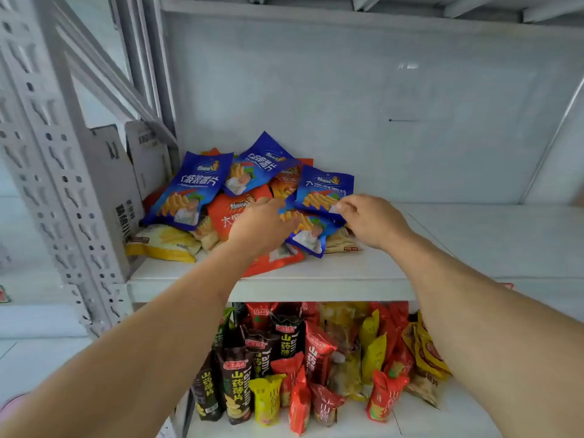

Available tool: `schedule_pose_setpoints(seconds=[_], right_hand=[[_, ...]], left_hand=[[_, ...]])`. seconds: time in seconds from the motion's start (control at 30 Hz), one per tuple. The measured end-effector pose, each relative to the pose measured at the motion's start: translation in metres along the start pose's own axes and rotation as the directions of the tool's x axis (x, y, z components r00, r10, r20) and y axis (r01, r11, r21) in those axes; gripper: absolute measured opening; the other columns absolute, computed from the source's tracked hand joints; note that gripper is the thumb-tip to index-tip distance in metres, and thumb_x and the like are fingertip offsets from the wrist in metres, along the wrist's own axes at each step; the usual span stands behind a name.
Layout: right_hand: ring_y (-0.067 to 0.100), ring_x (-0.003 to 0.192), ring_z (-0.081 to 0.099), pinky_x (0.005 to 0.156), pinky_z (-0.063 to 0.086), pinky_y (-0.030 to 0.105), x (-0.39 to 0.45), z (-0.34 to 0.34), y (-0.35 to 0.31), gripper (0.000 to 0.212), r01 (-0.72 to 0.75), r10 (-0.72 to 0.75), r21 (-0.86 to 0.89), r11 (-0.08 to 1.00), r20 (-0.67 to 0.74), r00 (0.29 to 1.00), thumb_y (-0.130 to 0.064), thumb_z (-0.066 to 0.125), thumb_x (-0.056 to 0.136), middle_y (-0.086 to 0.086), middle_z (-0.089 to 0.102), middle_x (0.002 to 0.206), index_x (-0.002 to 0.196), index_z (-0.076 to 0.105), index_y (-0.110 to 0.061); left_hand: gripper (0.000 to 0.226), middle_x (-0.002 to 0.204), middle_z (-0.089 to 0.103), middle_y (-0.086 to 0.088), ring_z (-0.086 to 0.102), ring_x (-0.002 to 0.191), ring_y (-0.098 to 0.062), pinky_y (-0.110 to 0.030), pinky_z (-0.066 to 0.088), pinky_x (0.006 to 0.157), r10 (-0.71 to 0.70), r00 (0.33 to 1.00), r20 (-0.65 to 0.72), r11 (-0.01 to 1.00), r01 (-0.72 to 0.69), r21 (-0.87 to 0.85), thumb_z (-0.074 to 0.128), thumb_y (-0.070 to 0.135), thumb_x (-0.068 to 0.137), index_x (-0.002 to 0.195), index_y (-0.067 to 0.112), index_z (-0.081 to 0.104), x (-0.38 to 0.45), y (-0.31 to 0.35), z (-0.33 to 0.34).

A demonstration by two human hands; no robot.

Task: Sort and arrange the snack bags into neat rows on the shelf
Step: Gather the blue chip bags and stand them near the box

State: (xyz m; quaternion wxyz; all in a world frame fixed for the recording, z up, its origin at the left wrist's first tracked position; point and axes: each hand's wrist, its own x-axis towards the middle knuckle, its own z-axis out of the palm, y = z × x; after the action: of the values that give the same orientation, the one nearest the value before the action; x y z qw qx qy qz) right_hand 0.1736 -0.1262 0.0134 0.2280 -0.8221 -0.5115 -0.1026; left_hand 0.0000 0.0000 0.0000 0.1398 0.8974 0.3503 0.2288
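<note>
White metal shelving unit (72,197) fills the view; perforated upright at 9 o'clock, grey back panel (347,105) at 12. Upper shelf board (316,279) is smooth and white, bare from centre out to 3 o'clock. Lower shelf at 6 o'clock is packed with upright yam-chip bags (240,384), loosely ranked.

Snack bags sit in one unsorted heap (240,203) at 10–11 o'clock on the upper board: blue, orange and yellow packs overlapped, nothing in rows yet.

Left hand (262,226) is laid on the orange bag (234,216), fingers spread, nothing held. Right hand (373,219) is pinching the corner of a blue bag (322,191) at the heap's right edge.

Risks, as judged: glossy film on a smooth board, so neighbours may be dragged with the pulled bag. The orange pack overhanging the front lip could be tipped onto the lower shelf. Yellow bag (164,241) near the upright could get wedged.
</note>
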Motion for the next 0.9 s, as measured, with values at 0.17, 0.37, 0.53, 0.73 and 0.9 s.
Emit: schedule_pose_setpoints(seconds=[0.17, 0.37, 0.53, 0.73, 0.9], right_hand=[[0.026, 0.127, 0.052, 0.097, 0.045, 0.037, 0.056, 0.03, 0.034, 0.054, -0.214, 0.203, 0.181, 0.96, 0.076, 0.976, -0.053, 0.039, 0.101, 0.007, 0.053, 0.143, 0.142, 0.047, -0.02], [0.032, 0.119, 0.057, 0.092, 0.047, 0.037, 0.11, 0.067, 0.054, 0.077, -0.448, 0.41, 0.285, 0.847, 0.185, 0.893, -0.071, 0.044, 0.09, 0.012, 0.059, 0.133, 0.136, 0.051, -0.009], [0.024, 0.094, 0.066, 0.074, 0.054, 0.034, 0.124, 0.097, 0.072, 0.081, -0.549, 0.503, 0.408, 0.73, 0.225, 0.835, -0.078, 0.067, 0.066, 0.003, 0.07, 0.109, 0.117, 0.061, -0.015], [0.028, 0.101, 0.065, 0.086, 0.056, 0.041, 0.14, 0.109, 0.07, 0.079, -0.634, 0.603, 0.569, 0.524, 0.278, 0.748, -0.052, 0.089, 0.061, 0.008, 0.068, 0.113, 0.12, 0.059, -0.009], [0.026, 0.088, 0.07, 0.083, 0.059, 0.042, 0.142, 0.107, 0.08, 0.053, -0.608, 0.582, 0.729, 0.314, 0.358, 0.73, -0.035, 0.091, 0.065, 0.008, 0.074, 0.098, 0.105, 0.067, -0.01]], left_hand=[[0.08, 0.15, 0.043, -0.016, 0.044, 0.134, -0.034, -0.045, 0.041, 0.108, -0.196, 0.963, 0.185, 0.98, 0.196, 0.017, 0.053, 0.061, 0.093, 0.151, 0.009, 0.034, 0.053, 0.0, 0.027], [0.099, 0.137, 0.055, -0.014, 0.053, 0.123, -0.033, -0.046, 0.046, 0.101, -0.327, 0.919, 0.222, 0.944, 0.309, 0.112, 0.058, 0.082, 0.074, 0.139, 0.009, 0.046, 0.092, -0.015, 0.051], [0.109, 0.139, 0.053, -0.01, 0.049, 0.127, -0.032, -0.049, 0.044, 0.103, -0.366, 0.905, 0.218, 0.925, 0.326, 0.197, 0.06, 0.088, 0.065, 0.142, 0.012, 0.043, 0.111, -0.023, 0.064], [0.07, 0.098, 0.058, -0.006, 0.055, 0.089, -0.024, -0.033, 0.044, 0.075, -0.379, 0.872, 0.31, 0.897, 0.429, -0.111, 0.078, 0.067, 0.068, 0.103, 0.012, 0.054, 0.125, -0.03, 0.065], [0.047, 0.074, 0.066, -0.006, 0.062, 0.073, -0.024, -0.031, 0.041, 0.064, -0.342, 0.869, 0.359, 0.788, 0.473, -0.395, 0.086, 0.049, 0.069, 0.07, 0.009, 0.063, 0.129, -0.035, 0.063]])
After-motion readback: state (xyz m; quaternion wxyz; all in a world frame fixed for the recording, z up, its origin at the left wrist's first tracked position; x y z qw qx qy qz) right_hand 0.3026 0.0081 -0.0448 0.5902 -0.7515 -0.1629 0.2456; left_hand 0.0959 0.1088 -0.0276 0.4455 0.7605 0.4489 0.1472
